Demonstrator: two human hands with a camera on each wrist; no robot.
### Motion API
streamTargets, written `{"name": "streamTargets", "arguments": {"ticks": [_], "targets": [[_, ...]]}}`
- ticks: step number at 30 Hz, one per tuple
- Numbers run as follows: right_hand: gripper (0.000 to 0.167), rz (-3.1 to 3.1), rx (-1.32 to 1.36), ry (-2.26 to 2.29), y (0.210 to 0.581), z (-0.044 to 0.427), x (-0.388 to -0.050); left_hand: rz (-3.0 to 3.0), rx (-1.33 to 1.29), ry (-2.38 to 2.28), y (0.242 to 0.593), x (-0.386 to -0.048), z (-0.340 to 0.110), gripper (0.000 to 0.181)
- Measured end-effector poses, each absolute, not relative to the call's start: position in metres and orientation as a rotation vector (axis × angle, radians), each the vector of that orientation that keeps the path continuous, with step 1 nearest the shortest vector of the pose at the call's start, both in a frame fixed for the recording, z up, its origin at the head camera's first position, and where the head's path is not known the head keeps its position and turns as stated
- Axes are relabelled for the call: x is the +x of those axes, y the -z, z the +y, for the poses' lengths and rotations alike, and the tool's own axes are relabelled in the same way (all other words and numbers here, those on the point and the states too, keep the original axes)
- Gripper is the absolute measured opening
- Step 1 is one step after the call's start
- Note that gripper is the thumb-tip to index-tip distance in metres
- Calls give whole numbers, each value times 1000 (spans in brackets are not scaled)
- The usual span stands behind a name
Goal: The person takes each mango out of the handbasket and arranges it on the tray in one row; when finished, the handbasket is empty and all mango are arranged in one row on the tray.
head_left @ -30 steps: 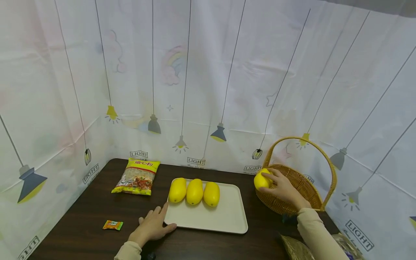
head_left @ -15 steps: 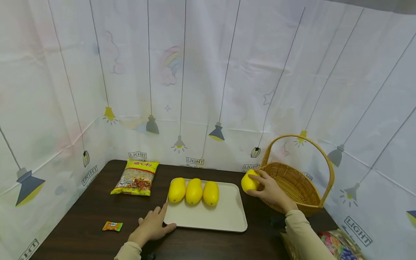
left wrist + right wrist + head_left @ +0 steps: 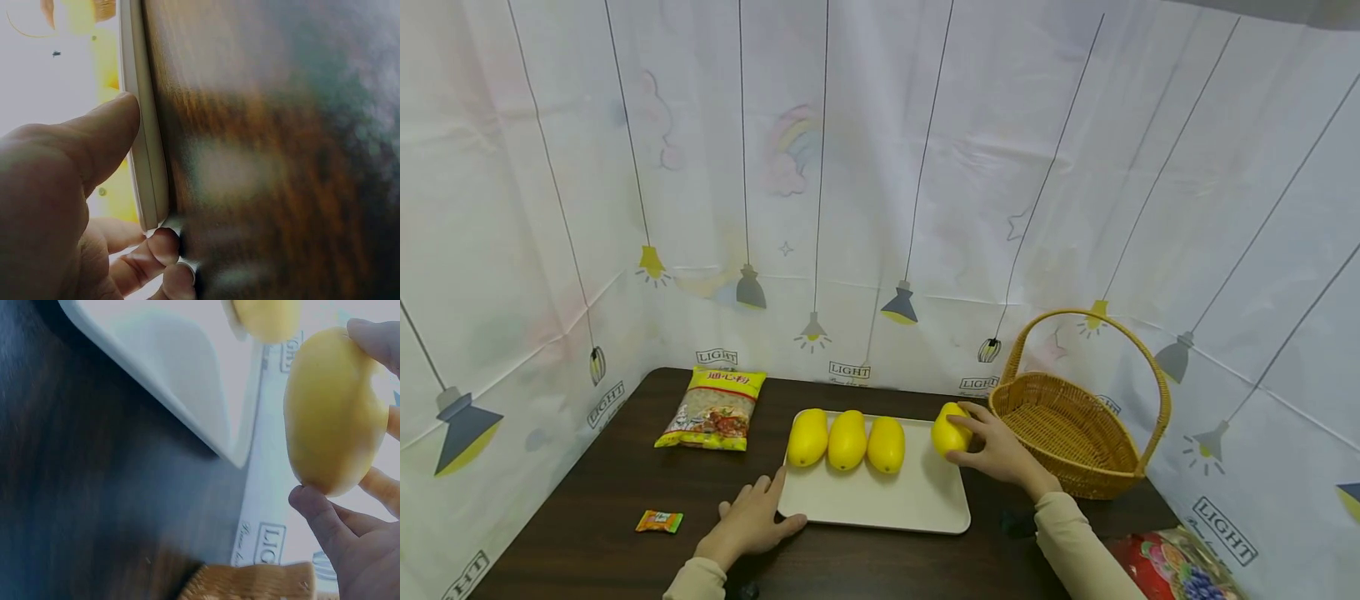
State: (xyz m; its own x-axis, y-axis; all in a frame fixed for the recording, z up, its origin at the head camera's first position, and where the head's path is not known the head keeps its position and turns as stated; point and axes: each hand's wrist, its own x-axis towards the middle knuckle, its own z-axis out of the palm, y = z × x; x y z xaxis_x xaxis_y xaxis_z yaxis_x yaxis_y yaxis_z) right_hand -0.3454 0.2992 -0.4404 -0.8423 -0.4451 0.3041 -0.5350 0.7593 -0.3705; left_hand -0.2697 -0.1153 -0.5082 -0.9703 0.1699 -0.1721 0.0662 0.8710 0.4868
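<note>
My right hand (image 3: 1000,447) holds a yellow mango-shaped fruit (image 3: 951,430) between thumb and fingers over the right back corner of the white tray (image 3: 895,508). The right wrist view shows the fruit (image 3: 334,412) whole, apart from the tray, with fingertips at both its ends. Three similar yellow fruits (image 3: 847,442) lie side by side in the left back part of the tray. My left hand (image 3: 748,518) rests at the tray's left front corner, its fingers spread. In the left wrist view, its thumb (image 3: 109,140) touches the tray's rim (image 3: 145,144), and other fingers lie around the corner.
To the right stands a wicker basket (image 3: 1063,425) with a tall arched handle. A yellow food bag (image 3: 715,408) lies at the back left, a small wrapped candy (image 3: 659,522) nearer. A fruit-printed pack (image 3: 1176,567) sits at the front right. Printed curtains border the dark table (image 3: 595,475).
My right hand has carried the yellow fruit leftward and lower, from the basket's left rim to over the tray's right side. The left hand stays at the tray corner.
</note>
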Motion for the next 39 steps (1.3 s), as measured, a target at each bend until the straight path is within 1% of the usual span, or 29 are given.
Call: {"name": "streamTargets", "arguments": {"ticks": [14, 24, 32, 39], "targets": [[65, -2873, 827, -746, 463, 278, -343, 2837, 179, -735, 505, -268, -114, 95], [64, -2891, 870, -818, 474, 274, -347, 2842, 184, -728, 505, -267, -114, 95], [64, -2885, 909, -975, 479, 271, -352, 2835, 178, -727, 505, -268, -113, 95], [65, -2898, 889, -1006, 477, 268, -350, 2842, 179, -725, 504, -268, -113, 95]]}}
